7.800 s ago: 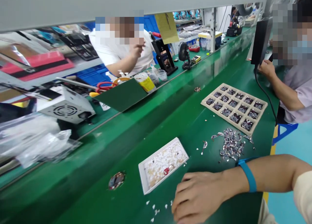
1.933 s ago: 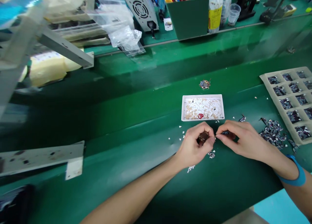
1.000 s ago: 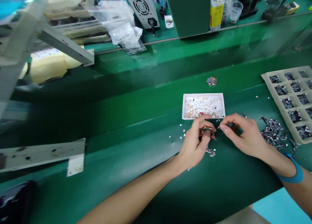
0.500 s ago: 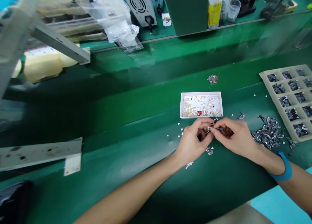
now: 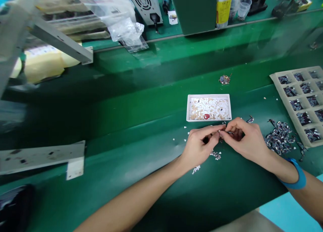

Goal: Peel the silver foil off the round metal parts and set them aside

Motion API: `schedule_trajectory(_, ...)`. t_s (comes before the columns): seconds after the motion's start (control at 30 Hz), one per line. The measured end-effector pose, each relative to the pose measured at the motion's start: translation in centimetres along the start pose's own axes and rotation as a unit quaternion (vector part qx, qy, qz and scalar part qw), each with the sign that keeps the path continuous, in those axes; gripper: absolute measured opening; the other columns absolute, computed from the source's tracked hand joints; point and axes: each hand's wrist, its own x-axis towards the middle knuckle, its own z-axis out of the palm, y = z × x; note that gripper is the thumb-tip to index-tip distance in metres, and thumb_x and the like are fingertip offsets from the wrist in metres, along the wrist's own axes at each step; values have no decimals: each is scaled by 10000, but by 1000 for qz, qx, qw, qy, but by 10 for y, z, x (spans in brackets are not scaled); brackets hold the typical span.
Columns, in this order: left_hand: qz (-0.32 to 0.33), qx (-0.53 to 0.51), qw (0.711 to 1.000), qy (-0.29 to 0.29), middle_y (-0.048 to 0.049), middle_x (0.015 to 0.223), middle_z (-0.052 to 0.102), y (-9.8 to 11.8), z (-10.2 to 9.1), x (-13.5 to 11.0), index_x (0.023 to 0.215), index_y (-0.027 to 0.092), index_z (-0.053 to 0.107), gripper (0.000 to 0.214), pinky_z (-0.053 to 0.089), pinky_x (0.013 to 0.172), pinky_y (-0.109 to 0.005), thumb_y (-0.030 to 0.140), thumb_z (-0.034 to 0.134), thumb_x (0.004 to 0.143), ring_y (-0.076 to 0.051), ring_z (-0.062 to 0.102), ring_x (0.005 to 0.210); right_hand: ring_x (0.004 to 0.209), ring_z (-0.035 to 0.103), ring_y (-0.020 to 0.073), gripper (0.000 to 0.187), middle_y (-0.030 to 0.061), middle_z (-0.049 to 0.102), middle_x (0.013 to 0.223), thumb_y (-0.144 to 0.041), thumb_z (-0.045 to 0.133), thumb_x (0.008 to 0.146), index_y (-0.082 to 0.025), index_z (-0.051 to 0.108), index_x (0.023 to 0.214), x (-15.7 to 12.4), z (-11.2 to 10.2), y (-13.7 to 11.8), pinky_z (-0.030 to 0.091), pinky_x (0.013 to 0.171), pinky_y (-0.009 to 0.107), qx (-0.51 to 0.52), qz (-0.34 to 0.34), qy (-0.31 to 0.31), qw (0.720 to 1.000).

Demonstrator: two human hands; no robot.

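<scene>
From where I stand, both bare hands meet right of centre in the frame, above the green bench (image 5: 151, 188); the left hand (image 5: 198, 144) has its thumb and fingers curled closed about a small part (image 5: 223, 129), mostly covered by the fingertips; the right hand (image 5: 246, 138), with a blue wristband (image 5: 297, 175) below it, pinches a shiny sliver (image 5: 229, 132) up against that part; whether the two are joined I cannot tell. Just above the hands sits a white box (image 5: 209, 120) of pale bits, a red ring (image 5: 207, 116) among them; a round piece (image 5: 224, 79) lies above the box; at the right of the frame are a heap of shiny scraps (image 5: 279, 138) and a beige tray (image 5: 304, 102) with filled compartments.
</scene>
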Motion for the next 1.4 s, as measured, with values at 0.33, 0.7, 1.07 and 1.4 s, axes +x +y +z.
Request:
schedule_trajectory(0.33, -107, -124, 985, 50, -66, 742, 765, 0, 2, 1, 1094, 126, 824, 296, 513, 503, -201, 254, 693, 861, -122, 628, 554, 635, 672, 112, 66, -21, 707, 777, -250, 681, 968, -222, 687, 1028, 3, -11, -2, 515, 542, 216, 73, 0, -14, 997)
schedule_trajectory(0.7, -111, -183, 976, 31, -75, 813, 791, 0, 3, 3, 1163, 135, 789, 320, 644, 576, -254, 293, 746, 888, -162, 726, 657, 585, 553, 92, 82, 6, 707, 846, -215, 677, 984, -209, 656, 905, 4, -11, 1, 452, 538, 256, -52, -73, 26, 996)
schedule_trajectory(1.07, -111, -180, 977, 0, -64, 778, 785, 2, 1, 4, 987, 128, 773, 191, 589, 523, -221, 227, 730, 829, -118, 667, 540, 670, 628, 118, 12, 22, 726, 932, -221, 687, 1003, -226, 676, 1003, 3, -7, 7, 508, 597, 262, -71, -106, 47, 991)
schedule_trajectory(1.4, -128, -203, 971, 11, -79, 785, 780, 2, 1, 6, 1051, 116, 784, 267, 590, 503, -217, 269, 749, 835, -148, 703, 597, 589, 565, 116, 91, -6, 664, 785, -282, 673, 995, -231, 676, 919, 6, -11, 7, 476, 558, 258, -72, -51, 35, 996)
